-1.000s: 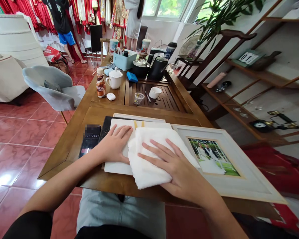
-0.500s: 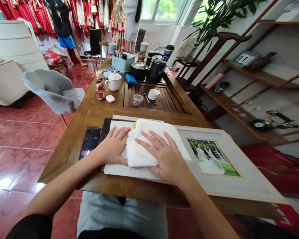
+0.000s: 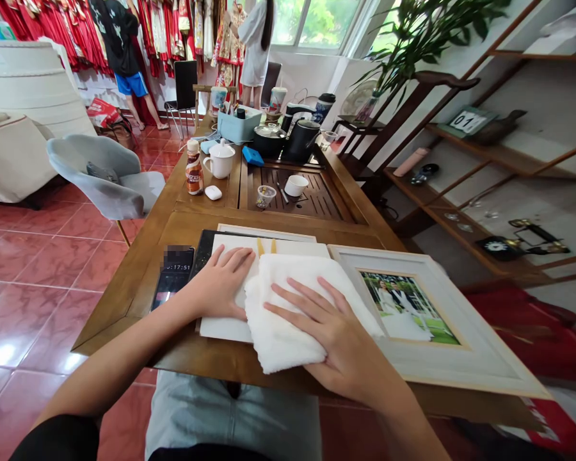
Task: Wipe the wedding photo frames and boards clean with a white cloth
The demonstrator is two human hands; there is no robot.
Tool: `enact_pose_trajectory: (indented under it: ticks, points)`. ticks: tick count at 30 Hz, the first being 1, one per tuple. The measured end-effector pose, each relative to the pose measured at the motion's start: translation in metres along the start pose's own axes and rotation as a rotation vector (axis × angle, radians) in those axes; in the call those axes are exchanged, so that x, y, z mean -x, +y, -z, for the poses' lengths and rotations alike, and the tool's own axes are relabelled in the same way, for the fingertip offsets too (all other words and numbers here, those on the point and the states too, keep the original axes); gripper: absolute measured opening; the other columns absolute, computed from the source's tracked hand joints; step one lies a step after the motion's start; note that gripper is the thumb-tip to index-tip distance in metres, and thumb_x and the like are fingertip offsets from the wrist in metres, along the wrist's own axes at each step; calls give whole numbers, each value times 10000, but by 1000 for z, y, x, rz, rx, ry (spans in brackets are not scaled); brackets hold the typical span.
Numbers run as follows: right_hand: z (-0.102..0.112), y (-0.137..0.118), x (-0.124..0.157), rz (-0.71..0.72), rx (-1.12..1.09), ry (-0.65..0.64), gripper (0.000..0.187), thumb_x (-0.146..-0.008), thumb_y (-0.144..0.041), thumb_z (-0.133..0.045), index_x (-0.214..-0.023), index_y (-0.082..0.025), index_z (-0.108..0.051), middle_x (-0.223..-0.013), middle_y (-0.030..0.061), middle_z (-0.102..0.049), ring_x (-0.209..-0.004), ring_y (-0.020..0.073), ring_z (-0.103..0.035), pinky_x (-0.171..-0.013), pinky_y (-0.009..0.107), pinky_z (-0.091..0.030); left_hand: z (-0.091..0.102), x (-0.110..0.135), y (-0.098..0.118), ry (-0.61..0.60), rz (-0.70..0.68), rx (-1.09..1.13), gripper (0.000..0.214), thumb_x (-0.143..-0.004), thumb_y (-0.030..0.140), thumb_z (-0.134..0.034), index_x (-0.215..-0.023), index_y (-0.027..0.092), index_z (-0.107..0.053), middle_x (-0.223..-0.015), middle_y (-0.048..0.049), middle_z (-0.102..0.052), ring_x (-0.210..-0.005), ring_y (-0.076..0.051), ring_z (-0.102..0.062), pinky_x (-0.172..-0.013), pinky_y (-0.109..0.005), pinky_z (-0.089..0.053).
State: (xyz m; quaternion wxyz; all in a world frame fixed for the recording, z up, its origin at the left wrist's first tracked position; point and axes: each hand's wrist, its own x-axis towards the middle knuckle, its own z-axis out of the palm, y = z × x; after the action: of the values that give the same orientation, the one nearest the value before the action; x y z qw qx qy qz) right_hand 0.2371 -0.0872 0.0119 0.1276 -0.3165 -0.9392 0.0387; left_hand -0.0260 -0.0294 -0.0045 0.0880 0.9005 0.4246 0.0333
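A folded white towel point(image 3: 288, 339) lies over a white board point(image 3: 221, 328) near the table's front edge. On top of the towel, my right hand point(image 3: 324, 326) rests flat with its fingers stretched out and spread. My left hand point(image 3: 223, 285) is open too, pressed on the left part of the board beside the towel. Two yellowish strips point(image 3: 260, 247) show on the board just beyond the towel. To the right lies a white picture frame point(image 3: 484, 333) with a photo point(image 3: 408, 307) of a couple outdoors. The towel covers much of the board.
Left of the board, a phone point(image 3: 173, 275) lies by a black panel point(image 3: 204, 246). Farther back stand a bottle point(image 3: 194, 168), a lidded white mug point(image 3: 221, 159), a small white bowl point(image 3: 296, 186) and a kettle point(image 3: 303, 141). Two people stand near hanging garments.
My right hand has slid the towel toward me and slightly right, so its near corner reaches past the board's front edge. Both yellowish strips now show. My left hand stays in place.
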Motion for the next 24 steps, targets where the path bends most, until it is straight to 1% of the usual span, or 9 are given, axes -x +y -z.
enact_pose_trajectory:
  ticks: [2, 4, 6, 8, 11, 13, 16, 20, 24]
  points:
    - [-3, -5, -6, 6, -12, 7, 708, -847, -269, -509, -1552, -279, -446, -1635, 15, -443, -1520, 304, -365, -1230, 576, -87, 0, 0, 0, 6, -9, -6, 1030, -777, 600, -741, -1570, 79, -340, -1663, -232, -303, -1554, -386, -266, -1293, -583, -99]
    - [-5, -10, -12, 23, -24, 11, 728, -829, -230, -481, -1554, -279, -439, -1624, 3, -460, -1505, 310, -381, -1225, 586, -51, 1, 0, 0, 22, -12, -7, 886, -808, 531, -719, -1527, 115, -411, -1655, -216, -323, -1543, -382, -293, -1291, -580, -125]
    - [-7, -13, -17, 42, -37, 10, 739, -808, -199, -465, -1543, -278, -449, -1606, -10, -487, -1493, 305, -396, -1223, 582, -26, 1, 1, 0, 36, -18, -5, 793, -842, 509, -683, -1500, 137, -445, -1641, -213, -345, -1536, -379, -310, -1286, -584, -145]
    - [-8, -14, -19, 49, -49, 14, 722, -793, -190, -463, -1512, -262, -482, -1585, -10, -516, -1483, 301, -409, -1224, 572, -22, 1, 1, -1, 42, -20, -8, 772, -848, 509, -673, -1494, 147, -452, -1633, -214, -355, -1534, -378, -312, -1282, -587, -152]
    - [-7, -11, -17, 24, -57, 44, 644, -792, -198, -471, -1428, -245, -556, -1543, 2, -567, -1455, 294, -449, -1223, 558, -56, -2, 1, -2, 42, -23, -15, 859, -815, 548, -706, -1516, 140, -425, -1646, -216, -335, -1540, -377, -299, -1285, -587, -127]
    - [-6, -8, -13, 8, -51, 55, 597, -805, -204, -479, -1391, -245, -580, -1520, 11, -591, -1437, 289, -475, -1218, 550, -91, -3, 1, -4, 40, -31, -9, 989, -796, 637, -709, -1560, 112, -363, -1657, -227, -315, -1547, -383, -282, -1286, -591, -102]
    - [-4, -2, -5, -1, -19, 71, 557, -836, -213, -490, -1384, -249, -580, -1511, 22, -600, -1425, 283, -495, -1203, 540, -142, -5, 1, -5, 38, -39, 10, 1153, -795, 782, -640, -1609, 57, -261, -1657, -251, -308, -1553, -396, -265, -1286, -592, -78]
    - [-2, 11, 11, -43, 33, 112, 533, -857, -210, -496, -1386, -240, -560, -1492, 36, -616, -1413, 281, -511, -1186, 535, -196, -4, 1, -3, 52, -21, 53, 1191, -813, 890, -508, -1617, 50, -252, -1658, -247, -317, -1558, -398, -264, -1290, -579, -57]
    - [-4, 20, 23, -118, 95, 152, 528, -839, -185, -489, -1361, -208, -562, -1458, 64, -644, -1401, 303, -519, -1182, 559, -211, -2, 1, 0, 53, -12, 78, 1213, -814, 941, -410, -1619, 47, -253, -1668, -241, -305, -1567, -382, -249, -1293, -559, -27]
